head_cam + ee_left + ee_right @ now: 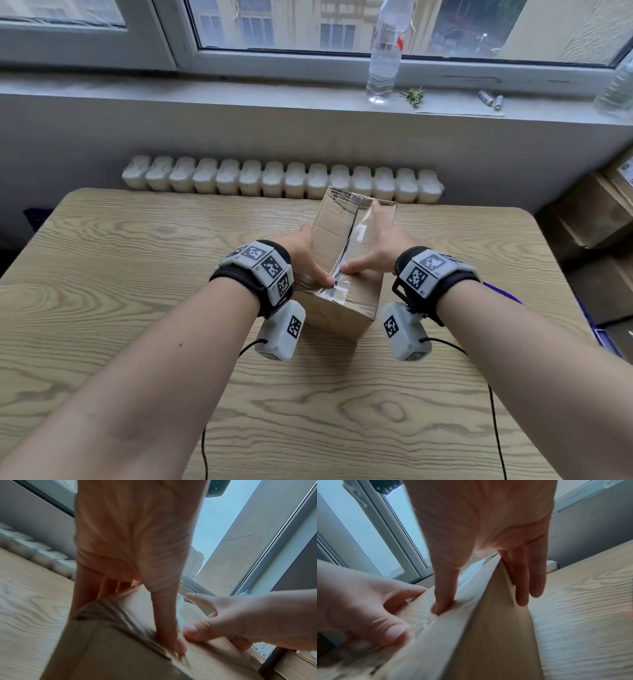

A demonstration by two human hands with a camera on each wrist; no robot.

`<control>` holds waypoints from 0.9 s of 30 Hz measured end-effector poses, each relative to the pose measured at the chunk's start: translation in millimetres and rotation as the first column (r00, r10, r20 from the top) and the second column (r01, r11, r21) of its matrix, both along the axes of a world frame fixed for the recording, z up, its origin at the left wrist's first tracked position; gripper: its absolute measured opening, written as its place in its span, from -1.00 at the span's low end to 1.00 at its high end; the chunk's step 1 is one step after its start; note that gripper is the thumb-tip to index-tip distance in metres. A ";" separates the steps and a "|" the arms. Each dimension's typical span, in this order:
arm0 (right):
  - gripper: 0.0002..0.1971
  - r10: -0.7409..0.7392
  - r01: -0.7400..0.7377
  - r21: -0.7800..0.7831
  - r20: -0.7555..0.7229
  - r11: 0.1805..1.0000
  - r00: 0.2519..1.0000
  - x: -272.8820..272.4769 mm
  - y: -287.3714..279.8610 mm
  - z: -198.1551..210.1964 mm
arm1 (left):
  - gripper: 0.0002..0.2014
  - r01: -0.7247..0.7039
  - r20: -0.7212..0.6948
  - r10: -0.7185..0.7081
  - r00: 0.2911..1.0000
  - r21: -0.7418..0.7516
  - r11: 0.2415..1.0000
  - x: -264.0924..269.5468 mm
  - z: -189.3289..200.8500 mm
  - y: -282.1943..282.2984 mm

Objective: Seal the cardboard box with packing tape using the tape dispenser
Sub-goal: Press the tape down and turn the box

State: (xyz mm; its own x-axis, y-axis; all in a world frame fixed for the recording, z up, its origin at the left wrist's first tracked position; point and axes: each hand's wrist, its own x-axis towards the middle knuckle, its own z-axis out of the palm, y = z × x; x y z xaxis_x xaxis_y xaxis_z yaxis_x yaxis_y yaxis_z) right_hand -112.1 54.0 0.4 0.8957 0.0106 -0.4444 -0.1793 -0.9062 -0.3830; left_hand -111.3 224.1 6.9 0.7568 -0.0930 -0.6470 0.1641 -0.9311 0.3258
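A brown cardboard box (342,310) stands on the wooden table (130,274), its top flaps closed and a strip of clear tape (354,214) running along the centre seam and over the near edge. My left hand (306,255) lies against the box's left side with straight fingers, its thumb (169,631) pressing the tape near the front edge. My right hand (380,248) lies along the right top edge, its fingers (529,582) straight down the side and its thumb (441,601) pressing beside the seam. A purple-blue object (503,293) is mostly hidden behind my right forearm.
A radiator (281,181) runs behind the table's far edge. A water bottle (385,58) stands on the windowsill above. Stacked cardboard boxes (596,212) sit at the right. Black cables (496,428) from the wrist cameras trail over the near table.
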 end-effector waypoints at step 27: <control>-0.60 -0.053 0.054 -0.002 0.102 0.999 0.993 16.6 -75.0 24.3 | -0.39 0.092 0.542 -0.074 0.837 -0.007 0.996 23.5 15.3 -45.7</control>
